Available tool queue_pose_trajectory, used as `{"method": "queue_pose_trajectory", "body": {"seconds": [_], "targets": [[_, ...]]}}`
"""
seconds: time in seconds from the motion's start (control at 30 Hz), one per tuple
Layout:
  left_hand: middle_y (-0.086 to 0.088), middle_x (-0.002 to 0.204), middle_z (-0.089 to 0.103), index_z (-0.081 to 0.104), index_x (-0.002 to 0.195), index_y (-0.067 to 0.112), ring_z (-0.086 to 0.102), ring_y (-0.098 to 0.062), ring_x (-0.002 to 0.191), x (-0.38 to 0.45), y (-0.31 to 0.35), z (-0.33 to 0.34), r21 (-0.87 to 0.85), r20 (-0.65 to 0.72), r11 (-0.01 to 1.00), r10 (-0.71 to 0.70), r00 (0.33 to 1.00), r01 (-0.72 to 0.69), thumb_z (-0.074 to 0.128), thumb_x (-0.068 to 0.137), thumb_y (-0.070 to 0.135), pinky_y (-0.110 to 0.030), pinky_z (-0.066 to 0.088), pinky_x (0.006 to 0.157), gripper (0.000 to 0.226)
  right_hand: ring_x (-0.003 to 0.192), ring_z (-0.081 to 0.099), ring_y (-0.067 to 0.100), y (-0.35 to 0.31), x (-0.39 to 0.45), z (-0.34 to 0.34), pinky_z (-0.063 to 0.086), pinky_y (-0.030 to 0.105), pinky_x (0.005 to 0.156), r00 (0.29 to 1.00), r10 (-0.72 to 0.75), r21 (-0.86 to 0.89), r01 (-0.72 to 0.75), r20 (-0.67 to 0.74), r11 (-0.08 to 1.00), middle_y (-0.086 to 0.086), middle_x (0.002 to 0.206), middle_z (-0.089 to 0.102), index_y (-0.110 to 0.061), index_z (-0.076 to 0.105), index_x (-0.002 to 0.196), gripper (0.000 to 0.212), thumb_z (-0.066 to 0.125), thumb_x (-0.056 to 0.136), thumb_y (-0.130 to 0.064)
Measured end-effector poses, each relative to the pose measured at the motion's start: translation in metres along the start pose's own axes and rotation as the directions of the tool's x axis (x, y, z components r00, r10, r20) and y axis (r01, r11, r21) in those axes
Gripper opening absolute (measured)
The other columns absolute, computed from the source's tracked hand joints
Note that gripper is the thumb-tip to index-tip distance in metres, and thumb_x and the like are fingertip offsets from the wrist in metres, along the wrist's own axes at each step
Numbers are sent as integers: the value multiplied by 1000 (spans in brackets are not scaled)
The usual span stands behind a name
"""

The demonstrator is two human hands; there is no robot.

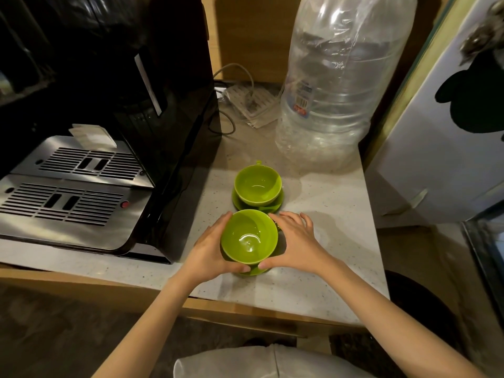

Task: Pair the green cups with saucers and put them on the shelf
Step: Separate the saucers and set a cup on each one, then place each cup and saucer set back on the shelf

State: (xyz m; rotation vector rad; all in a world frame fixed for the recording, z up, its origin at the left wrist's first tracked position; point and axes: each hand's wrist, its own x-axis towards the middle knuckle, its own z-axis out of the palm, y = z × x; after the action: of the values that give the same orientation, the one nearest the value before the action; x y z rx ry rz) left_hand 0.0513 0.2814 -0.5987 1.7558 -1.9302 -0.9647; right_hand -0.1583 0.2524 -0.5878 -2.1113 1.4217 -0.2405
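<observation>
Two green cups stand on green saucers on the pale speckled counter (332,241). The near cup (248,236) sits on its saucer (252,271), of which only the front rim shows. My left hand (211,251) curves around the left side of this pair and my right hand (293,241) around the right side, thumbs meeting at the saucer's front rim. The far cup (257,184) rests on its own saucer (268,205) just behind, its handle pointing away, untouched.
A black coffee machine (131,105) with a steel drip tray (68,203) fills the left of the counter. A large clear water bottle (332,85) stands at the back right. Cables and a power strip (251,103) lie behind. A white cabinet side (441,148) is at the right.
</observation>
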Motion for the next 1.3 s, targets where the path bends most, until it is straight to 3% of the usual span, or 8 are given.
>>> {"method": "queue_pose_trajectory", "body": {"seconds": [0.23,0.37,0.47,0.57,0.7,0.9,1.03,1.3], "targets": [[2,154,17,4,146,22,18,-17,141,-2,-7,-5,-82,68,996,-39,997,45,81,37,58,-34,20,113,138,143,3,21,2,-8,-6,11,40,115,995,92,109,-96,47,989,4,156,12,-24,4,147,122,81,56,-51],[16,137,28,20,143,24,29,-8,129,-14,-11,-18,-423,131,884,-157,979,198,73,26,74,-32,31,106,138,129,39,22,22,-13,-6,38,35,103,970,243,468,-218,7,856,5,145,36,-19,22,144,99,81,65,-23],[3,119,56,41,133,15,57,-15,107,-14,-19,-17,-546,79,789,-287,955,282,73,54,55,-25,49,83,94,85,64,22,29,-14,-6,56,28,70,912,397,745,-333,99,578,11,109,61,-6,42,132,58,67,79,-2],[-7,87,66,53,119,3,68,-13,70,-8,-19,-12,-570,36,731,-433,901,374,54,89,19,-21,54,58,34,70,66,21,28,-12,-5,58,27,56,852,448,781,-466,270,415,12,84,66,-1,54,117,32,58,86,-3],[-11,75,66,58,101,3,65,-6,44,-1,-15,-9,-521,97,724,-476,874,452,45,93,13,-19,53,44,18,62,70,19,25,-6,-1,57,28,51,822,439,691,-553,363,466,14,82,70,-2,61,105,22,59,87,-15],[-10,68,70,63,83,6,66,-8,46,10,-17,-11,-425,199,737,-490,849,525,58,86,13,-20,56,50,9,50,68,14,20,5,1,49,20,40,825,421,610,-564,378,557,11,69,71,-3,65,90,18,61,86,-19],[-4,50,68,63,77,3,66,-10,44,13,-17,-10,-436,203,736,-481,853,518,60,85,8,-21,56,46,10,44,65,11,19,10,5,38,15,34,836,413,564,-549,361,617,2,55,70,-7,61,81,10,59,84,-16],[-2,46,67,63,78,2,66,-9,44,13,-19,-8,-468,187,748,-437,880,471,59,85,7,-19,54,45,9,34,48,4,24,16,15,30,15,32,865,408,545,-500,290,673,7,63,68,-13,59,76,8,63,83,-14]]}}
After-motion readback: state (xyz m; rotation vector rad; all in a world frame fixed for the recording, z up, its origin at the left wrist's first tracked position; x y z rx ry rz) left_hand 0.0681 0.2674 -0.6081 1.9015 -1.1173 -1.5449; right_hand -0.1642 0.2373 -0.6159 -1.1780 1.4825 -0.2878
